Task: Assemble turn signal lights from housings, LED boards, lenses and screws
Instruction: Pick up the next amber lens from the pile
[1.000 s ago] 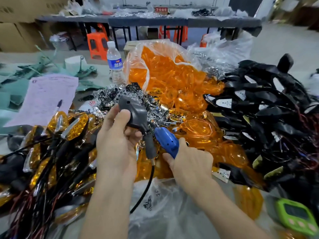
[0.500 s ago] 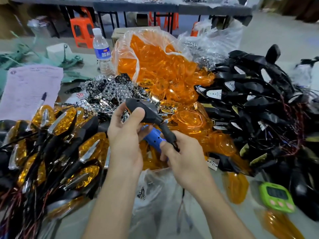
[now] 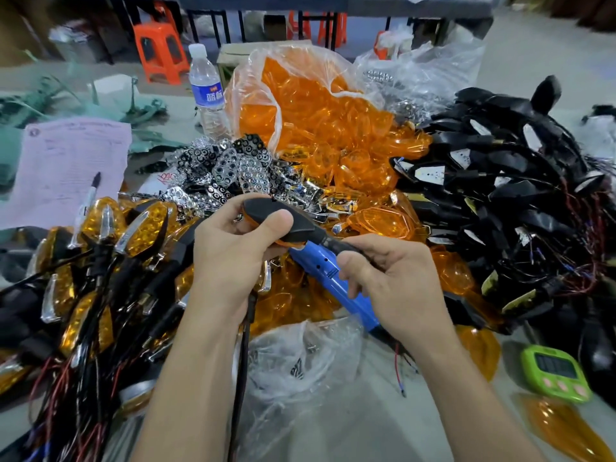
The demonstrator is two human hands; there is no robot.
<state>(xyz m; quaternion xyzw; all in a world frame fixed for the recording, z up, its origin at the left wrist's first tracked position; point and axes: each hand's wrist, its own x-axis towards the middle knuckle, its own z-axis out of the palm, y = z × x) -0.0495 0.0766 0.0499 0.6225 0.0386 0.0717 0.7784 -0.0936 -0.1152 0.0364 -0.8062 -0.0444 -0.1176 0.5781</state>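
Gripping black light in left hand, thumb on top, orange cover down. Clutching blue screwdriver plus light's stalk in right hand, just beside left fingers. Tip hidden under light. Hold light still, keep screwdriver straight, press softly.

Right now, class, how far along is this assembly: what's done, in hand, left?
Done: a pile of finished lights at left. In hand: the left hand grips a lensed housing; the right hand holds the blue screwdriver. Left: heaps of loose lenses and bare housings.
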